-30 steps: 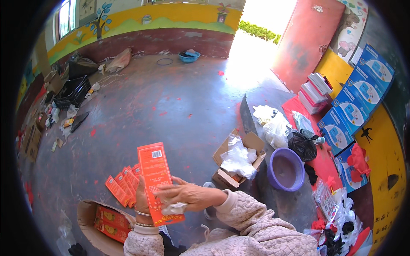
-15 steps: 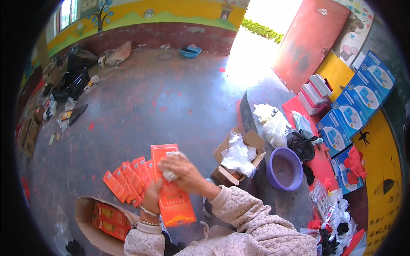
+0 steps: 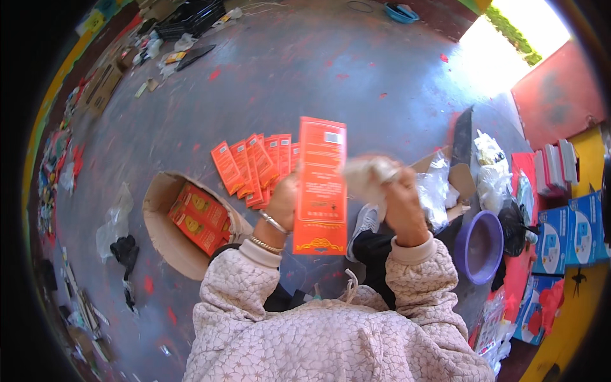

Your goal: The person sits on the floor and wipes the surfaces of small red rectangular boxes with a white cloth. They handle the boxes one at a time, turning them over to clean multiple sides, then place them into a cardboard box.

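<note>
My left hand (image 3: 282, 202), with bracelets at the wrist, grips the left side of a long red-orange cardboard box (image 3: 322, 184); its fingers are partly hidden behind it. The box is held up in front of me, its printed face toward me. Just to its right, my right hand (image 3: 405, 207) is closed on a whitish cloth (image 3: 368, 175), smeared by motion. The cloth's loose end reaches close to the box edge; whether they touch I cannot tell. Behind my left hand, several smaller red-orange packets (image 3: 245, 167) lie fanned on the floor.
At my left stands an open brown carton (image 3: 164, 239) with red boxes (image 3: 200, 219) inside. On the right are a carton with clear plastic (image 3: 435, 191), a purple basin (image 3: 463, 254), white and black bags (image 3: 512, 221), and blue boxes (image 3: 552, 242). A black crate (image 3: 191, 19) lies far left.
My view has tilted down and swung left. My right hand with the cloth has moved off the box's face to its right. The box, still in my left hand, now stands straighter in view.
</note>
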Motion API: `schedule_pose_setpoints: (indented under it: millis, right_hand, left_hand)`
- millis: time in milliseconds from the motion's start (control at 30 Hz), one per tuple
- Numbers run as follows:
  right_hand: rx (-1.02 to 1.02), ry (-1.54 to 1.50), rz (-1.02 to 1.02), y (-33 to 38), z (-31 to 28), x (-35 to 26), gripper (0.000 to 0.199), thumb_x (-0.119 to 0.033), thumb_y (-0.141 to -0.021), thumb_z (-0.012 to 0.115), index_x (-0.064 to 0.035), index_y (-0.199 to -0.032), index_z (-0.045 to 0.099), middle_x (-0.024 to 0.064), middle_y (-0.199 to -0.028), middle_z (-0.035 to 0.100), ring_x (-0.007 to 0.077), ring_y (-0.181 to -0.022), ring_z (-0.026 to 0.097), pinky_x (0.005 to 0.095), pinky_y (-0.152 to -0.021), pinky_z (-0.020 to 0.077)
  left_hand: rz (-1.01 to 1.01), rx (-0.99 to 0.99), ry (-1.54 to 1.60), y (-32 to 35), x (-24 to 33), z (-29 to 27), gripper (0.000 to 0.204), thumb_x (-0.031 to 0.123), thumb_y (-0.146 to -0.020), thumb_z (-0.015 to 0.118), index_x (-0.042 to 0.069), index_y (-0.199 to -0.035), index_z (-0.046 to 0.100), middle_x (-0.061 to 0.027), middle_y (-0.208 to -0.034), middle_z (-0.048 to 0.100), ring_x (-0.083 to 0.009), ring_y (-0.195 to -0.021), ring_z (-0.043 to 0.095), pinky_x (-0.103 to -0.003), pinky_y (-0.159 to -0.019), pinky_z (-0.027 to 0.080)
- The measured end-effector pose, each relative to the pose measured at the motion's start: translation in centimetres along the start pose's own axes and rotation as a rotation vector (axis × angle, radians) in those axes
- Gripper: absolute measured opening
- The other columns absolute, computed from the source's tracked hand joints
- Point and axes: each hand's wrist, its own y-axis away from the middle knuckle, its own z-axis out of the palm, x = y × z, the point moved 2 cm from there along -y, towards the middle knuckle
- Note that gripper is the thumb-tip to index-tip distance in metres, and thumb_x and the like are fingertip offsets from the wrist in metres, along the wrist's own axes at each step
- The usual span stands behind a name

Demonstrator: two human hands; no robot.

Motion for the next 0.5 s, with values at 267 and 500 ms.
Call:
schedule_pose_setpoints:
  millis: [267, 500]
  right_hand:
    - [-0.129, 0.393, 0.189, 0.4, 3.8, -0.5, 0.024, 0.003, -0.084, 0.047, 0.0009, -0.104, 0.06, 0.0146, -0.102, 0.062, 0.0237, -0.094, 0.061, 0.0349, -0.083, 0.0467]
    - [0.262, -0.467, 0.083, -0.8, -0.2, 2.2, 0.026, -0.021, -0.095, 0.046, 0.0019, -0.104, 0.055, 0.0099, -0.097, 0.06, 0.0199, -0.091, 0.059, 0.0346, -0.082, 0.048]
  left_hand:
    - [-0.076, 0.035, 0.522, -1.0, -2.9, 1.7, 0.043, 0.039, -0.098, 0.034, 0.003, -0.118, 0.048, -0.0091, -0.108, 0.058, -0.0197, -0.097, 0.058, -0.035, -0.085, 0.049]
    - [0.391, 0.336, 0.128, 6.6, 7.4, 0.1, 0.046, 0.008, -0.08, 0.06, 0.002, -0.123, 0.045, -0.0079, -0.104, 0.059, -0.0182, -0.089, 0.062, -0.033, -0.078, 0.053]
